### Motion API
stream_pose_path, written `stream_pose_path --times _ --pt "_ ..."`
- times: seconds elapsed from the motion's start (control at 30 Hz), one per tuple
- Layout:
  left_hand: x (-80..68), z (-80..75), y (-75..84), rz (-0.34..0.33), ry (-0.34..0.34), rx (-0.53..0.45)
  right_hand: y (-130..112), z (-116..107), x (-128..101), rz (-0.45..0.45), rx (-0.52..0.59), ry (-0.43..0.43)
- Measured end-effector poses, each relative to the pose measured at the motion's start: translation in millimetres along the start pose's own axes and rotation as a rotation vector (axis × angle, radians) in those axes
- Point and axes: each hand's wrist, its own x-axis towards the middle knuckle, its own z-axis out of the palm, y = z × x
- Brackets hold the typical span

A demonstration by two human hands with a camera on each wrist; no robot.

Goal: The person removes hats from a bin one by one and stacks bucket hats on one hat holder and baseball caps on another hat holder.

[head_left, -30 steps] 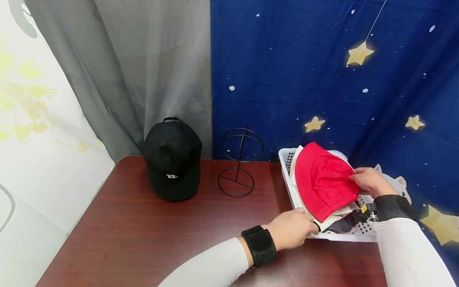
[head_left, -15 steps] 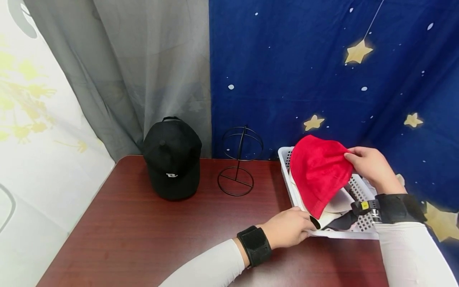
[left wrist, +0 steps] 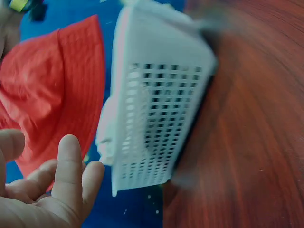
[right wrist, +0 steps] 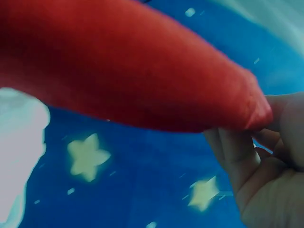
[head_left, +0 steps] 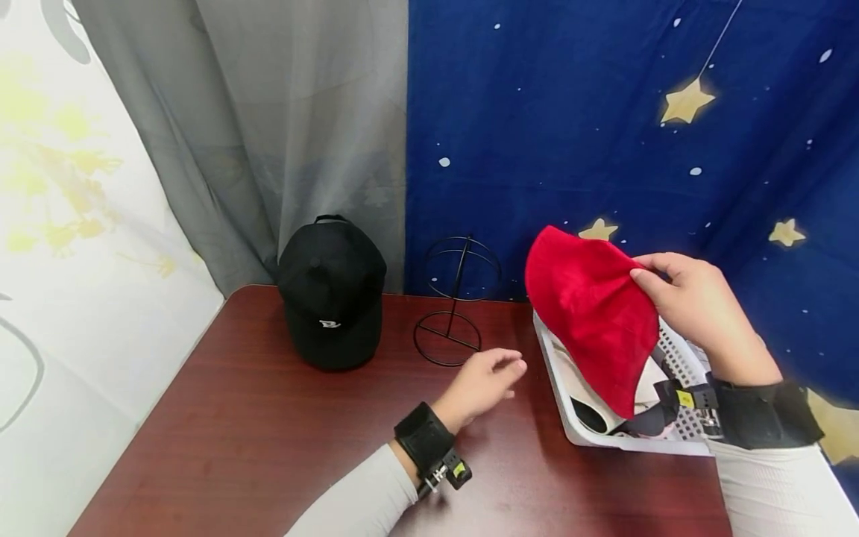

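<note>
The head view looks forward and down across the surface (head_left: 268, 418) toward the curtains at 12 o'clock. The left wrist view sits close beside the basket (left wrist: 161, 109), tilted. The right wrist view sits very near the red hat (right wrist: 133, 71). All three share that hat.

The right hand (right wrist: 266, 156) pinched the edge of a red hat (right wrist: 123, 71) before a blue curtain (right wrist: 142, 175) with yellow stars.

We count: red hat (head_left: 593, 313) 1 | black cap (head_left: 332, 294) 1 | wire hat stand (head_left: 456, 302) 1 | white basket (head_left: 631, 436) 1 | further hats inside basket: number unclear | hands 2 | desk (head_left: 268, 447) 1
</note>
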Motion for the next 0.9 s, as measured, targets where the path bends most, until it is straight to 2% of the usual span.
stream_pose_path --times 0.07,0.2,0.33,0.43,0.53,0.7,0.77,0.9 --pt "1.3 -7.2 2.8 -0.056 0.02 -0.162 -13.0 -3.8 -6.1 -0.037 0.004 0.032" --pt "3.2 -19.0 6.5 -0.084 0.037 -0.378 -35.6 -8.3 -19.4 -0.116 0.057 0.066" --pt "0.0 -29.1 5.6 -0.055 0.008 -0.551 -51.2 -6.1 -32.3 -0.203 0.119 0.05" --pt "-7.7 -36.9 4.3 -0.016 0.0 -0.61 -57.1 -0.5 -38.9 -0.262 0.138 0.039" --pt "-20.1 -48.0 5.7 0.041 0.039 -0.556 -56.5 7.8 -42.7 -0.279 0.157 0.045" --pt "-50.9 -75.5 21.9 0.171 0.135 -0.27 -44.9 35.8 -50.2 -0.211 0.232 0.026" --pt "-65.1 -86.1 31.2 0.21 0.164 -0.134 -42.1 51.0 -55.7 -0.163 0.321 -0.004" --pt "-89.4 -99.7 46.7 0.257 0.192 0.084 -44.7 80.0 -67.0 -0.061 0.602 -0.02"
